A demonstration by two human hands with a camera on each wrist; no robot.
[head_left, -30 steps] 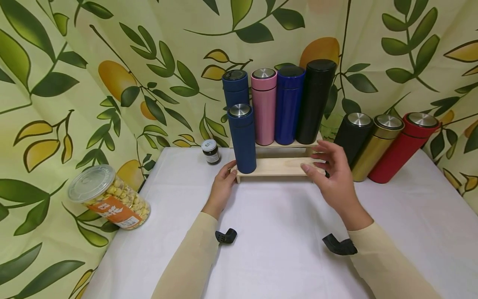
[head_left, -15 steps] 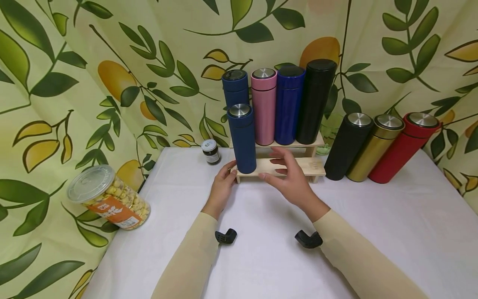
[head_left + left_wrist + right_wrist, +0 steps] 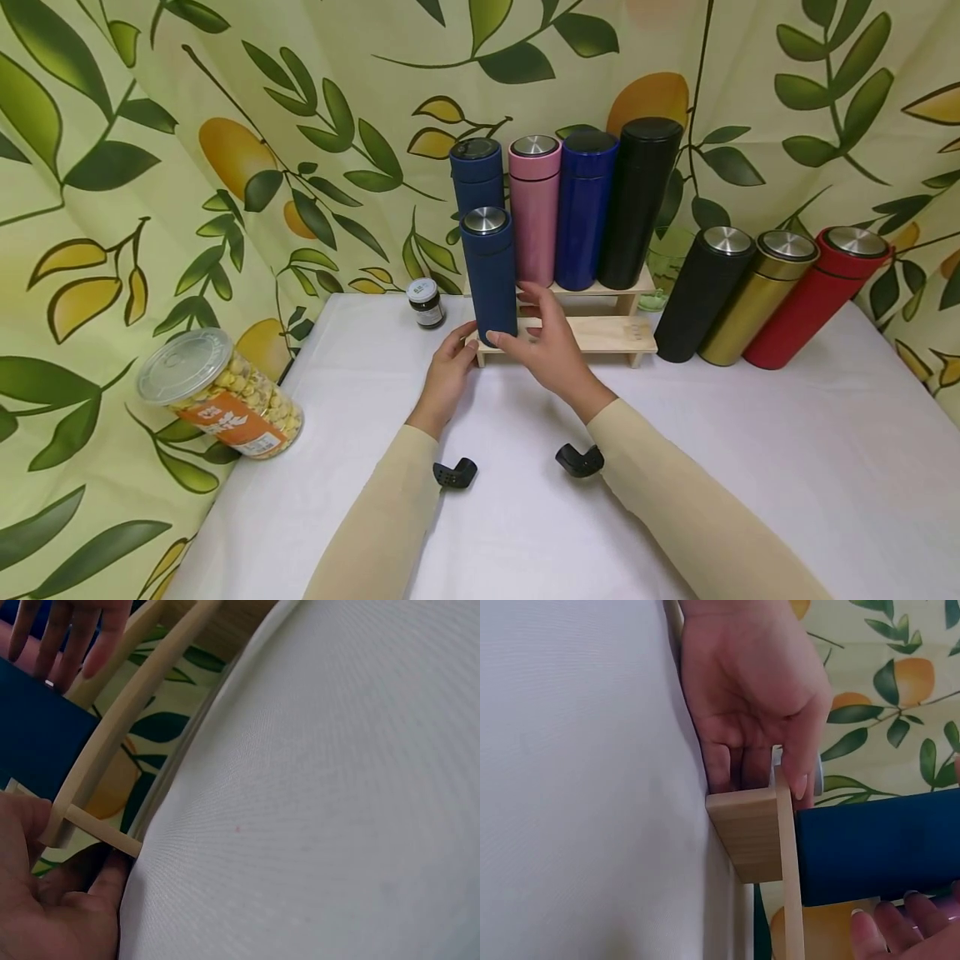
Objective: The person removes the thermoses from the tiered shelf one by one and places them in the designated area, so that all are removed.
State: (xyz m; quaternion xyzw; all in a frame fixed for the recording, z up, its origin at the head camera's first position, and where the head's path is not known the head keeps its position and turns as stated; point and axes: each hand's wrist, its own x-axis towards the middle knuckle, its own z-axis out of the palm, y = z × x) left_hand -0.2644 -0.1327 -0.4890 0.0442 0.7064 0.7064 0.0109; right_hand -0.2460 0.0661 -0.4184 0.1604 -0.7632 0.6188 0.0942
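My left hand (image 3: 447, 360) grips the left end of the two-tier wooden stand (image 3: 611, 334). In the left wrist view its thumb lies on the shelf board and its fingers are around the end leg. A dark blue thermos (image 3: 489, 279) with a silver lid stands upright on the lower tier, at the left. My right hand (image 3: 551, 350) is close on that thermos's right side, thumb in front and fingers partly behind. In the right wrist view the right fingertips (image 3: 866, 930) look relaxed and beside the thermos; contact is hard to tell.
On the upper tier stand another blue thermos (image 3: 477, 171), a pink one (image 3: 535, 217), a royal blue one (image 3: 587, 217) and a tall black one (image 3: 637, 208). Right of the stand are black (image 3: 705, 296), gold (image 3: 757, 300) and red thermoses (image 3: 813, 300). A small jar (image 3: 426, 304) and a snack tub (image 3: 225, 400) stand left.
My right hand has moved left along the stand's front, from its right end to the blue thermos on the lower tier. The left hand has stayed on the stand's left end.
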